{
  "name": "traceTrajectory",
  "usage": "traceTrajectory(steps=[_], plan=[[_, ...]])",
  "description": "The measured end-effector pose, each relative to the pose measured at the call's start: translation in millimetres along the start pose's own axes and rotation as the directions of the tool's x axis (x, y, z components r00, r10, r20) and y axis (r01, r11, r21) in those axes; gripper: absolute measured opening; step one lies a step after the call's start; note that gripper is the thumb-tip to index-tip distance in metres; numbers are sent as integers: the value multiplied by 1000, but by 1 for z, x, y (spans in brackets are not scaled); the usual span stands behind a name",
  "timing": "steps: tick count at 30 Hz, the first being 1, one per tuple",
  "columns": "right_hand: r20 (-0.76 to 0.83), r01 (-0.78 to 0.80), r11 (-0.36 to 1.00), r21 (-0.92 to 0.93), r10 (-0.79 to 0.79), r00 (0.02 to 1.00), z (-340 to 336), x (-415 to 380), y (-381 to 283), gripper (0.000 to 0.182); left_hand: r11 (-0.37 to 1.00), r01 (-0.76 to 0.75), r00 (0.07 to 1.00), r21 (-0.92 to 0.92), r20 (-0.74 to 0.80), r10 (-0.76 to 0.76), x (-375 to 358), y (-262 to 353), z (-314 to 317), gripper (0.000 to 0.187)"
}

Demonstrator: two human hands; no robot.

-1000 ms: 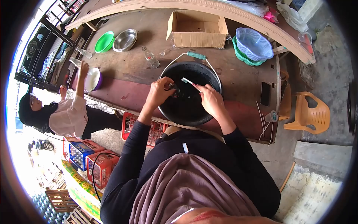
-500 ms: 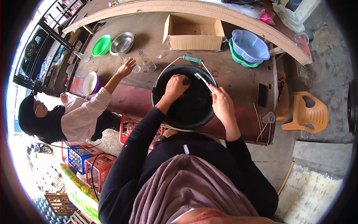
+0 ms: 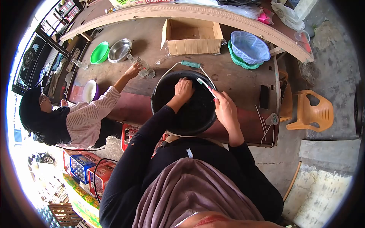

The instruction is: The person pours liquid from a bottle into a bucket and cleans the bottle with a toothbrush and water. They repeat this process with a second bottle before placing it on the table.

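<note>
Over the right side of the black bucket [image 3: 190,123], a toothbrush [image 3: 206,87], probably light, stiff and slippery when wet, is grasped by its handle, the sensible hold, in the right hand [image 3: 226,108]; it looks slim and whitish with pale greenish bristles. The left hand [image 3: 184,90] is inside, its grip hidden.

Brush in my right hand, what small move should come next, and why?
Perhaps raise the left hand toward the brush: the left hand reaches inside the bucket, anything it holds hidden, while the right hand holds the brush near the rim, not touching the left.
</note>
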State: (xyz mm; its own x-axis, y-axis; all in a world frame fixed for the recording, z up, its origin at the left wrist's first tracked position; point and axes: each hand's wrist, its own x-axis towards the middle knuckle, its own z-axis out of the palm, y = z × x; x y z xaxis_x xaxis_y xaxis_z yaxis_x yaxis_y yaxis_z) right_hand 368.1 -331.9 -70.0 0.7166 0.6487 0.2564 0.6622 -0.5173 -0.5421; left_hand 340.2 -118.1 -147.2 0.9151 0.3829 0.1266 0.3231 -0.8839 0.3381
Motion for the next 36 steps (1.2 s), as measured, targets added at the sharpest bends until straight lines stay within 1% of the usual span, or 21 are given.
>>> traceTrajectory(steps=[2,4,8,10,11,13,14,15,17,19,21,23,25,26,27,29,30,32,33,35,36], plan=[[4,-5,1000,6,5,1000,0,0,-1,32,999,-2,1000,38,10,2,2,2,2,24],[0,-3,1000,11,3,1000,0,0,0,33,997,59,992,45,105,-64,4,3,4,24],[-6,-16,1000,15,16,1000,-2,0,-1,33,993,120,982,19,141,-122,6,4,4,24],[-19,-19,1000,16,19,1000,-4,-1,-2,33,994,92,995,-58,37,-90,1,0,-2,27],[-28,-19,1000,18,19,999,-5,-1,-2,33,994,88,996,-58,38,-86,-3,-2,-4,27],[-34,-25,999,31,26,999,-5,-2,-1,33,989,40,999,-146,3,-40,-15,-2,-29,31],[-38,-25,999,44,27,999,-5,-2,0,33,984,25,999,-177,33,-19,-21,-5,-37,35],[-36,-29,998,48,30,999,-5,-3,0,33,984,26,999,-175,37,-20,-26,-11,-39,35],[-35,-27,998,50,29,999,-3,-4,0,32,963,-2,1000,-269,-6,1,-37,-23,-42,31],[-20,-25,998,54,27,999,0,-4,-1,32,970,-34,999,-240,-14,31,-47,-33,-48,28],[-6,-21,998,57,21,1000,1,-4,-5,32,968,-121,992,-219,-59,111,-55,-40,-56,25],[-13,-38,993,107,40,999,0,-3,-10,31,968,-117,992,-222,-70,104,-65,-42,-70,23],[-23,-25,995,101,28,999,1,-3,-6,31,942,-81,975,-325,-222,7,-73,-37,-95,22],[-28,-7,996,93,10,1000,2,-5,-4,32,913,-6,981,-408,-180,-73,-78,-29,-117,19],[-28,-12,995,95,15,999,4,-5,-4,32,897,-1,980,-442,-180,-88,-82,-24,-133,18],[-17,-23,995,94,25,1000,7,-5,-3,30,888,-84,954,-452,-293,-59,-90,-19,-150,19],[-18,-16,996,92,18,1000,13,-4,0,30,888,-84,952,-451,-300,-62,-91,-15,-159,19],[-168,49,978,201,-14,986,28,-4,4,31,912,-37,910,-409,-391,-139,-93,-8,-175,19],[-171,49,978,202,-14,985,28,-3,2,31,913,-39,910,-407,-392,-136,-93,-7,-179,19],[93,-166,892,420,140,986,28,-1,-1,41,908,-7,887,-419,-422,-188,-93,-6,-182,19],[119,-189,890,416,152,981,29,0,-3,57,901,-29,872,-434,-452,-189,-93,-5,-181,20]])
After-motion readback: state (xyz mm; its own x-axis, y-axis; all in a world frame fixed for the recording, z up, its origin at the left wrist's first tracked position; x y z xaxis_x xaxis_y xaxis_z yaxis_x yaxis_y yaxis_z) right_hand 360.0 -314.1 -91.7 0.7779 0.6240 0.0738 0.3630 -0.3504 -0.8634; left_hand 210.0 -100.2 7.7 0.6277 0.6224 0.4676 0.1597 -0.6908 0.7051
